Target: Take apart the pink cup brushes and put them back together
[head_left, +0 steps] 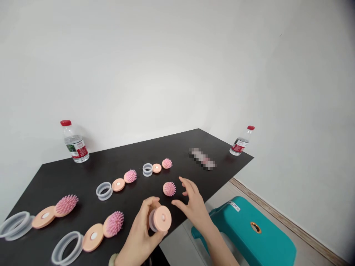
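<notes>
In the lower centre I see the left hand (142, 229) holding a round peach disc (163, 218) against a translucent plastic ring (151, 221); the right hand (193, 203), parted wide, hangs beside a pink-bristled peach brush (169, 188).

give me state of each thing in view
Peach disc with clear plastic ring, held in left grip
Right grip, open, holding nothing
Five peach pink-bristled brushes, bristles up
Four peach discs, white centres up
Four clear plastic rings, uncapped
Two clear plastic bottles, upright, capped
Teal plastic stool, upright
Pixelated item, cannot tell
</notes>
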A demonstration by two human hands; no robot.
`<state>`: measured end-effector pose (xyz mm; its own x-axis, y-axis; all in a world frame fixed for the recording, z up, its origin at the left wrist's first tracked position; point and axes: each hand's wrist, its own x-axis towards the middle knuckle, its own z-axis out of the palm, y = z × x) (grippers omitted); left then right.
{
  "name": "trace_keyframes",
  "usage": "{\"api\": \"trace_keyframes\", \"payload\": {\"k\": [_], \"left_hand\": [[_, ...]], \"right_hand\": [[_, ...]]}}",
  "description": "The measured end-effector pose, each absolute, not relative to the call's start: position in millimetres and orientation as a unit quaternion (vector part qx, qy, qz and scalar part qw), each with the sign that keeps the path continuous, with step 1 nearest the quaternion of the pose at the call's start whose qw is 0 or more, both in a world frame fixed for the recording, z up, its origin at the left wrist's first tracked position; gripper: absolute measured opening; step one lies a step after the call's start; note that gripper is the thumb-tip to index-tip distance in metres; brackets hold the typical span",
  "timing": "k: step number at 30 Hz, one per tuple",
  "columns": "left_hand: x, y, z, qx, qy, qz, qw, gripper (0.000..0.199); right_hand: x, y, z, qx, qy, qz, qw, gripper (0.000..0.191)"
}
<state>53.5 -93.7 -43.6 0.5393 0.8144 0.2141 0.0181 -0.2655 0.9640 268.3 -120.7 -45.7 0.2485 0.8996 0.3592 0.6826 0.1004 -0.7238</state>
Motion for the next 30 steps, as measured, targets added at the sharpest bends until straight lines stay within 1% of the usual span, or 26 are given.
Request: {"api": "trace_keyframes", "payload": {"k": [1, 3, 4, 6, 10, 12, 14, 16, 18, 20, 22, 26, 30], "left_hand": [[53, -93, -44, 0.691, 0.278, 0.373, 0.553, 0.046], [51, -92, -42, 0.674, 0.246, 0.368, 0.591, 0.041], [50, -91, -41, 0.669, 0.239, 0.367, 0.601, 0.038], [50, -89, -38, 0.654, 0.242, 0.374, 0.612, 0.038], [50, -88, -35, 0.557, 0.250, 0.410, 0.678, 0.043], [50, -89, -35, 0.483, 0.256, 0.427, 0.720, 0.048], [52, -92, -36, 0.418, 0.260, 0.436, 0.753, 0.053], [54, -95, -37, 0.352, 0.260, 0.437, 0.786, 0.051], [56, -100, -37, 0.291, 0.262, 0.428, 0.814, 0.047], [60, -105, -36, 0.255, 0.269, 0.414, 0.832, 0.047], [63, -109, -35, 0.249, 0.269, 0.409, 0.835, 0.047], [68, -117, -35, 0.277, 0.238, 0.439, 0.821, 0.042], [70, -122, -40, 0.337, 0.213, 0.443, 0.803, 0.041]], "right_hand": [[271, -113, -47, -0.661, -0.612, 0.129, 0.413, 0.073], [272, -98, -50, -0.656, -0.643, 0.137, 0.371, 0.079], [270, -92, -52, -0.651, -0.653, 0.137, 0.362, 0.080], [266, -81, -56, -0.639, -0.661, 0.132, 0.370, 0.073], [264, -77, -56, -0.634, -0.638, 0.122, 0.421, 0.044], [268, -85, -53, -0.624, -0.605, 0.146, 0.472, 0.035], [272, -100, -50, -0.590, -0.553, 0.218, 0.547, 0.036], [274, -119, -46, -0.546, -0.500, 0.302, 0.601, 0.044], [271, -137, -42, -0.515, -0.478, 0.345, 0.622, 0.052], [264, -151, -36, -0.489, -0.483, 0.353, 0.636, 0.059], [256, -160, -29, -0.466, -0.505, 0.353, 0.635, 0.060], [240, -165, -17, -0.463, -0.571, 0.330, 0.592, 0.050], [226, -166, -18, -0.479, -0.611, 0.295, 0.557, 0.050]]}}
